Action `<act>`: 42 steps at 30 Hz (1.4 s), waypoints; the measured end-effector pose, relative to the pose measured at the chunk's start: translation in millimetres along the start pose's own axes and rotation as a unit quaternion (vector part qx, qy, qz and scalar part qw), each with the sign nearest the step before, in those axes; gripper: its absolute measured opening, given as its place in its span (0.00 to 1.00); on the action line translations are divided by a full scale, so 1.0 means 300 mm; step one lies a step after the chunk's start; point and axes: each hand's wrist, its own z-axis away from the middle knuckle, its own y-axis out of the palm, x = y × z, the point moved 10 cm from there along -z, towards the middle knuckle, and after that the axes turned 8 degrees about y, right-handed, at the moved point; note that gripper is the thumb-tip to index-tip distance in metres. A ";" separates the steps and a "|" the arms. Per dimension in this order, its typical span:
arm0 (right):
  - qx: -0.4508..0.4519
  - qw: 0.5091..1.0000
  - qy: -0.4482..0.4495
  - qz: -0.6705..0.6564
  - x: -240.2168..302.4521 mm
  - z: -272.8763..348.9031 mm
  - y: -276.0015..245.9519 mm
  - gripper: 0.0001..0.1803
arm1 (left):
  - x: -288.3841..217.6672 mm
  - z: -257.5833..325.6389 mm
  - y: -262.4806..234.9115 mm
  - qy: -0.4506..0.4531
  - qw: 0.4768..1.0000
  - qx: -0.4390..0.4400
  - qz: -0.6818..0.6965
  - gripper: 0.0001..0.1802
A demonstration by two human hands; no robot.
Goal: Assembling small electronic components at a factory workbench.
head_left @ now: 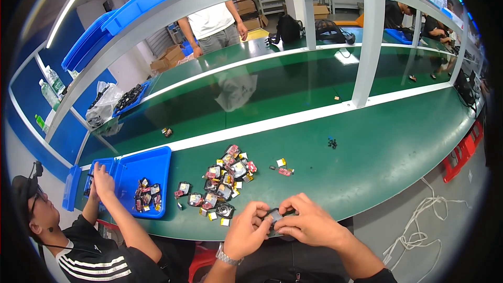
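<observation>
Near the table's front edge, both my hands hold a small dark grey plastic casing point(273, 214) between them. The fingers of my left hand point(245, 231), with a metal watch on its wrist, pinch its left side. On its right side, the thumb and fingers of my right hand point(313, 224) are closed on it. What is inside the casing cannot be made out. Left of my hands lies a heap of opened small black devices point(224, 191) with red circuit boards and silvery-yellow battery cells. A loose red circuit board point(285, 171) with a battery lies beyond my hands.
At left, a co-worker point(86, 251) reaches over blue trays point(166, 178); one holds more devices. Small black parts point(332, 143) lie on the green table point(382, 152). A white frame post point(367, 47) rises behind. White cables point(414, 238) and a red stool point(463, 152) are at right.
</observation>
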 end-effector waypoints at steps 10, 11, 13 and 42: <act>-0.039 0.997 -0.057 0.031 0.098 0.083 0.050 0.11 | 0.101 0.167 0.036 0.042 0.978 0.007 0.206 0.27; -0.038 0.997 -0.054 0.029 0.098 0.089 0.056 0.11 | 0.080 0.173 0.036 0.061 0.979 0.008 0.193 0.27; -0.056 0.997 -0.055 0.014 0.102 0.104 0.051 0.11 | 0.070 0.191 0.042 0.028 0.976 0.011 0.216 0.25; -0.004 0.997 0.049 -0.055 0.036 0.176 0.051 0.07 | 0.134 0.281 0.101 0.102 0.951 0.029 0.289 0.12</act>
